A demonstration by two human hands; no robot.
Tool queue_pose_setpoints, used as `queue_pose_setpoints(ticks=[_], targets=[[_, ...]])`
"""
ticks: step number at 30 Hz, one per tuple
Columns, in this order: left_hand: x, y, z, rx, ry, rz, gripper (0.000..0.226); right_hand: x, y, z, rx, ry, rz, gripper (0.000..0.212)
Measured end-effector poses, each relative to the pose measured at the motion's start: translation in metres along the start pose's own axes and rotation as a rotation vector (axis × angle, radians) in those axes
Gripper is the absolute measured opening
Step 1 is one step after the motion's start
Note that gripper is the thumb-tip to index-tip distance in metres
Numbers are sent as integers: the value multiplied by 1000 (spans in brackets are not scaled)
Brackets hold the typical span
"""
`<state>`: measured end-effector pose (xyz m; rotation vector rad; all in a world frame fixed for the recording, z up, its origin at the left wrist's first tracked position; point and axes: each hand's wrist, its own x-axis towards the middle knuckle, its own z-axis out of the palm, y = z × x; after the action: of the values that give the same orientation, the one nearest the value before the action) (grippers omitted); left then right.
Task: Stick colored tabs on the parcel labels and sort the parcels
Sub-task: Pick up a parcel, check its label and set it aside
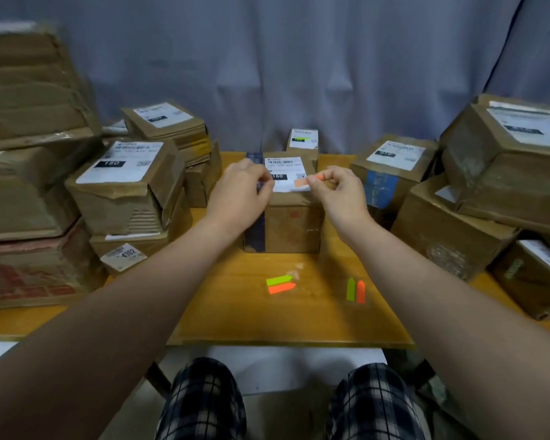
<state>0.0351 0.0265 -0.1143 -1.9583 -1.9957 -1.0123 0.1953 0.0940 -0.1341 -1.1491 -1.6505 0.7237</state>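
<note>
- On the yellow wooden counter (223,312), straight ahead of the seated person, a brown cardboard parcel (294,227) is standing with a white label (286,165) lying on its top face. A dark band of tape is running down its left side.
- The right hand (340,192) is pinching an orange tab (302,181) by its right end between thumb and forefinger. The tab's other end is lying over the label's lower right corner.
- The left hand (240,192) is resting on the parcel's top at the label's left edge with its fingers curled. Whether it is gripping anything cannot be told.
- Nearer the person, two pairs of green and orange arrow tabs are lying on bare wood. The left pair (280,284) is pointing rightward, and the right pair (355,289) is pointing away from the person.
- Labelled boxes are crowding both ends of the counter. The left pile (124,192) is rising in several layers, and the right pile (391,173) is leaning back against bigger cartons.
- Just behind the middle parcel, a small box (303,141) is carrying a label with a green strip across it.
- Behind everything a grey-blue curtain (299,58) is hanging in soft folds, closing off the room.
- Below the counter's near edge, knees in dark checked trousers (204,401) are showing above a pale floor (299,366).
</note>
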Motion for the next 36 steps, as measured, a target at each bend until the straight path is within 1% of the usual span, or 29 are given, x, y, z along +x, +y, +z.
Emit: queue_pose_setpoints(ticks=[2, 5, 8, 10, 11, 12, 15, 17, 19, 20, 23, 24, 27, 30, 33, 36], targets=[[13, -6, 3, 11, -31, -79, 24, 12, 2, 6, 1, -26, 31, 14], [33, -14, 12, -13, -133, -264, 44, 26, 1, 13, 43, -78, 111, 11], [51, -21, 22, -225, -285, -500, 64, 37, -1, 16, 124, -109, 196, 9], [55, -23, 27, -385, -361, -607, 66, 41, -2, 17, 210, -138, 263, 8], [54, -25, 31, -443, -365, -615, 63, 42, -3, 18, 256, -149, 294, 8], [52, -26, 34, -503, -336, -615, 56, 44, -3, 17, 297, -154, 320, 8], [39, -24, 34, -691, -190, -590, 40, 44, -9, 13, 422, -135, 350, 9], [32, -22, 32, -774, -136, -543, 37, 43, -13, 10, 470, -133, 350, 8], [28, -20, 30, -805, -105, -494, 41, 39, -20, 7, 481, -158, 332, 6], [26, -22, 29, -800, -84, -476, 46, 37, -22, 7, 478, -172, 314, 7], [23, -20, 24, -685, -46, -447, 72, 29, -27, 6, 422, -177, 242, 13], [22, -19, 23, -663, -27, -454, 75, 28, -27, 8, 382, -168, 210, 15], [21, -16, 19, -657, 43, -482, 71, 21, -28, 13, 245, -133, 127, 22], [18, -18, 20, -650, 77, -484, 68, 17, -27, 19, 234, -108, 107, 30], [13, -16, 21, -647, 97, -473, 68, 15, -26, 22, 198, -81, 81, 27], [10, -17, 24, -659, 115, -467, 68, 14, -23, 23, 142, -28, 63, 14]])
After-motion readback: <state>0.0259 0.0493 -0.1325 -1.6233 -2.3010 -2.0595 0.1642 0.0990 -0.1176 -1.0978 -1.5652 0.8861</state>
